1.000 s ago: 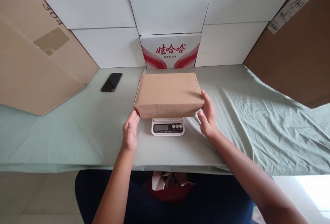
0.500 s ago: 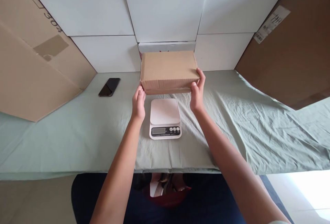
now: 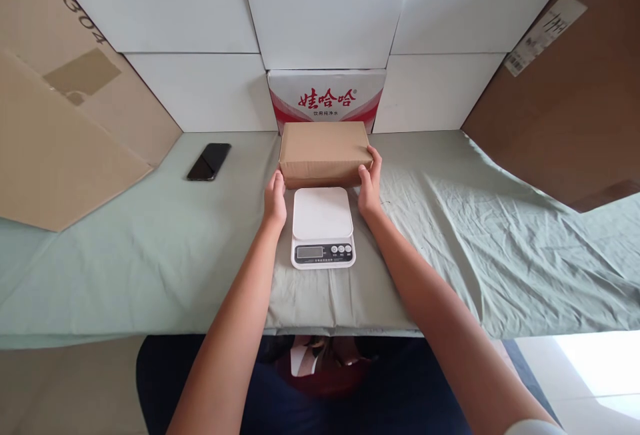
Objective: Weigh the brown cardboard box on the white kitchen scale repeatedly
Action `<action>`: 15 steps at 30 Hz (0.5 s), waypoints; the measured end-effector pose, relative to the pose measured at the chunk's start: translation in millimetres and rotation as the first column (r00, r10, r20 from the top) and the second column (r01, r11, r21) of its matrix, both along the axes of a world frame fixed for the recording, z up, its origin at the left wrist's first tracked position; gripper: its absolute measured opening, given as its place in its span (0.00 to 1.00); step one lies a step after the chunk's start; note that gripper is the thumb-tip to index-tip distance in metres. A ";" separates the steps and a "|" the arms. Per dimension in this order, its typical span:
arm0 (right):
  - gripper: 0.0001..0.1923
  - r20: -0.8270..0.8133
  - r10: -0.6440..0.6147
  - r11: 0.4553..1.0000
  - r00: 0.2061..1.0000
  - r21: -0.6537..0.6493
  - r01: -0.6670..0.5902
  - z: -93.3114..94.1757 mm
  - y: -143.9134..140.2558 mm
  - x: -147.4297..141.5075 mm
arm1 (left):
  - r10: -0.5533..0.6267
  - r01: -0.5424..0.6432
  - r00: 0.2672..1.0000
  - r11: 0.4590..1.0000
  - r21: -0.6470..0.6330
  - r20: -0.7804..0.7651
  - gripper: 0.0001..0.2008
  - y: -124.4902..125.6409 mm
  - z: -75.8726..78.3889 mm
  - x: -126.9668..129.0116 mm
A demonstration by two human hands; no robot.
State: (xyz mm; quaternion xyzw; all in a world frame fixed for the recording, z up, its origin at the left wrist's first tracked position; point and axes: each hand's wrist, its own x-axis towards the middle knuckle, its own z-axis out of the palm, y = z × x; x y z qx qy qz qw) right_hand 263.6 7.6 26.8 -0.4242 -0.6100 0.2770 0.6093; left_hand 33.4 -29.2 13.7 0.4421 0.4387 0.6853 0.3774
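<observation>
A closed brown cardboard box (image 3: 324, 145) is held between my two hands, just behind a white kitchen scale (image 3: 323, 215). My left hand (image 3: 275, 198) grips its near left corner, and my right hand (image 3: 370, 181) wraps round its right end with the thumb on the front face. Whether the underside rests fully on the cloth is hard to tell. The scale's plate is bare, and its display and round buttons face me.
A black smartphone (image 3: 209, 161) lies on the green cloth (image 3: 150, 248) to the left. White panels and a red-and-white carton (image 3: 327, 98) stand at the back. Large cardboard sheets flank the left (image 3: 75, 135) and right (image 3: 560, 108) sides.
The cardboard box has come down towards the cloth in both hands, uncovering the printed carton behind it. The scale and phone stay where they were; the view has shifted slightly.
</observation>
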 end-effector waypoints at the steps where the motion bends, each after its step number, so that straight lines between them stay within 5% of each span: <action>1: 0.34 -0.013 0.008 1.000 1.000 -0.001 -0.008 -0.8 0.7 0.1 | 0.001 -0.001 1.000 1.000 -0.004 0.014 0.37 0.2 -0.4 0.0; 15: 0.40 -0.061 0.072 0.997 0.996 -0.003 -0.072 -4.3 2.4 1.1 | 0.072 -0.071 0.997 0.996 -0.052 0.026 0.45 5.9 -3.5 -10.3</action>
